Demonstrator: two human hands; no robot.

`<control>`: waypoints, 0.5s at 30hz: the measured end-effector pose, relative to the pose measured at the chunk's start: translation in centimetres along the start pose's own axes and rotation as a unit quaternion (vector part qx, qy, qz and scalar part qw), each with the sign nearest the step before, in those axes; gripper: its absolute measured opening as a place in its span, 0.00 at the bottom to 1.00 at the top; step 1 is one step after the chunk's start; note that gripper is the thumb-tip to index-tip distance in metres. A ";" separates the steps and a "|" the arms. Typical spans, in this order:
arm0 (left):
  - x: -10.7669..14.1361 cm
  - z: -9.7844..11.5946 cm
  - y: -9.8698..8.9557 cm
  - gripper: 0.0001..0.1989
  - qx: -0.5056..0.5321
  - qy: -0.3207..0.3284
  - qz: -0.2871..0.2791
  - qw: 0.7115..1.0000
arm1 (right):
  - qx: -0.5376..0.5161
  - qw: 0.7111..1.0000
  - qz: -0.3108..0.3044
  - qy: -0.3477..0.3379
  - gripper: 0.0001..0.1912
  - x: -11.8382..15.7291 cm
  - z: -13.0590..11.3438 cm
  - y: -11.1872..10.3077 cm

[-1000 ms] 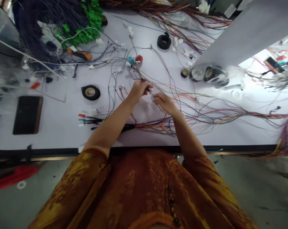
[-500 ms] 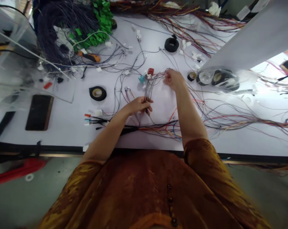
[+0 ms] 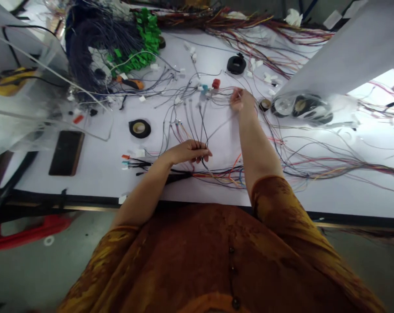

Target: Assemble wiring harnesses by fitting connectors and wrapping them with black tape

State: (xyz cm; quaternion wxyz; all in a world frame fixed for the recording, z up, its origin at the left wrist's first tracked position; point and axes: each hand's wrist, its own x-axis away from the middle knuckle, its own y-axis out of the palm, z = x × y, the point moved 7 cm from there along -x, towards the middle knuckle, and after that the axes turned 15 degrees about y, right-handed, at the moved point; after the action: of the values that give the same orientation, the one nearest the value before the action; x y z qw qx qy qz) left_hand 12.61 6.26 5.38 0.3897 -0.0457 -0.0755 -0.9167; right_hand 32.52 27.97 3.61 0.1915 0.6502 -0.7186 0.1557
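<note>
My left hand point(image 3: 194, 152) is closed around several dark wires point(image 3: 202, 124), whose loose ends fan out above the fingers. Farther from me, my right hand point(image 3: 242, 100) pinches thin wires that run left to a red connector point(image 3: 215, 83) and a teal connector point(image 3: 204, 88). One dark wire slants from the left hand up toward the right hand; whether the right fingers also grip it I cannot tell. Just below the left hand lies a taped wire harness point(image 3: 180, 176) along the table's front, with small orange, blue and white connectors at its left end.
Rolls of black tape point(image 3: 140, 128) point(image 3: 236, 64) lie on the white table. A phone point(image 3: 66, 153) is at left. Dark wires with green connectors point(image 3: 148, 37) are heaped at the back left. A pale slanted column point(image 3: 340, 48) stands at right beside bagged tape rolls point(image 3: 301, 108).
My left hand has drawn its wires toward me, away from the red and teal connectors, and their ends have spread. The right hand stays near the same spot. The camera view has shifted slightly.
</note>
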 end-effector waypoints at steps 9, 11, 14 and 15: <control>-0.5 2.2 -2.9 0.09 0.014 0.173 0.241 0.955 | 0.001 0.974 -0.213 0.081 0.11 17.8 7.6 5.7; -0.4 2.8 -3.0 0.09 0.005 0.188 0.249 0.950 | 0.070 0.967 -0.245 0.026 0.12 21.0 9.1 7.6; 0.1 3.5 -3.8 0.09 0.035 0.206 0.273 0.939 | 0.099 0.976 -0.189 -0.048 0.17 22.4 9.9 8.1; 0.4 3.8 -4.3 0.09 0.048 0.213 0.288 0.933 | 0.100 0.977 -0.178 -0.058 0.18 22.5 10.0 8.1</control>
State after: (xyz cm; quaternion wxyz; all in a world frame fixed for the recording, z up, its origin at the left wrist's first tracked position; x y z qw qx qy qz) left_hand 9.30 9.55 8.75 0.6453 0.1497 -0.0181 -0.7489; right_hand 21.91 4.44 5.71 0.1080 0.7912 -0.5822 0.1526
